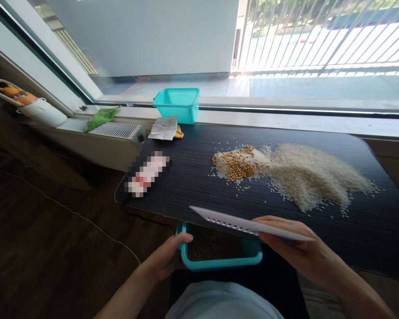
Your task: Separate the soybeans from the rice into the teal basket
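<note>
Left hand [166,258]: clamped on the near left corner of the bin, thumb over the rim; its other fingers are mostly hidden.
Right hand [291,243]: thumb and fingers together on the right part of the board, one on each face.
Bin [224,265]: teal, on or just above the lap, at the table's near edge; the far rim is partly covered by the board and table.
Grain [216,248]: small, dark, greenish brown, spread inside the bin.
Board [233,220]: white, thin, with a row of holes, tilted over the bin and seen almost edge-on.
Table [189,177]: dark, wood-grained.
Rice [314,170]: a broad heap on the table's right half, narrowing leftward.
Beans [241,168]: yellow, lying on the left end of the rice.
Far bin [176,106]: teal, by the window sill; cannot tell whether it rests on sill or table.
Paper [162,129]: below the far bin, overlapping a yellow scrap [178,132].
Pixelated item [149,173]: at the table's left end.
Radiator [115,130]: left, with a green cloth [103,118] on top.
</note>
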### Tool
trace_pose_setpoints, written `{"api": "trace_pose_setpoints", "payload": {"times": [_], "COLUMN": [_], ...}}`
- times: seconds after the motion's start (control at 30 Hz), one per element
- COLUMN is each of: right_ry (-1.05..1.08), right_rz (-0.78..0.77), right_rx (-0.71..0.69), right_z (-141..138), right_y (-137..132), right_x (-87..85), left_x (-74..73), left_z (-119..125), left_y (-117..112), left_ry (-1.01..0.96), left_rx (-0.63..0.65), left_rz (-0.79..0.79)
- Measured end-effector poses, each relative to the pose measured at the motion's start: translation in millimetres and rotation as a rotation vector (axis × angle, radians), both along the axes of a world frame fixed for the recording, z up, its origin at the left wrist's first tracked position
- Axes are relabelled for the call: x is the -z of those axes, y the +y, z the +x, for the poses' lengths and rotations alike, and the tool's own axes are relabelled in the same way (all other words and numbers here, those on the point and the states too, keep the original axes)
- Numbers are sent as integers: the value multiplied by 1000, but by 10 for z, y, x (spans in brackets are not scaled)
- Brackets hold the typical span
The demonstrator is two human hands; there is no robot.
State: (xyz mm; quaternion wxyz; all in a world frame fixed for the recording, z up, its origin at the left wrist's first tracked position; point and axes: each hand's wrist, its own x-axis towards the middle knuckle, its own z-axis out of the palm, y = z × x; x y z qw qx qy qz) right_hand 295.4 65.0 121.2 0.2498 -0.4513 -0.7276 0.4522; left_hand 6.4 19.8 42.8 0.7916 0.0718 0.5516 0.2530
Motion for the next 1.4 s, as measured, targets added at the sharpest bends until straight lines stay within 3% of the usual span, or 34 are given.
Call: {"api": "trace_pose_setpoints", "payload": {"times": [0.17,0.27,0.37,0.77,0.97,1.4], "right_ry": [10,3,36,-97,-98,-87], "right_rz": [100,108,143,285,295,249], "right_rx": [569,755,830,440,398,328], "right_z": [127,171,174,202,203,242], "right_y": [-74,-51,7,376,447,274], "right_x": [212,272,241,205,233,108], "left_x": [25,23,30,22,-1,-26], "left_z": [181,272,313,329,336,338], "left_y": [43,64,72,81,88,92], "left_ry": [-23,-44,-45,-6,-11,-40], "left_rx": [15,40,58,41,9,-4], "left_rz": [-61,-72,-72,-78,-95,-96]}}
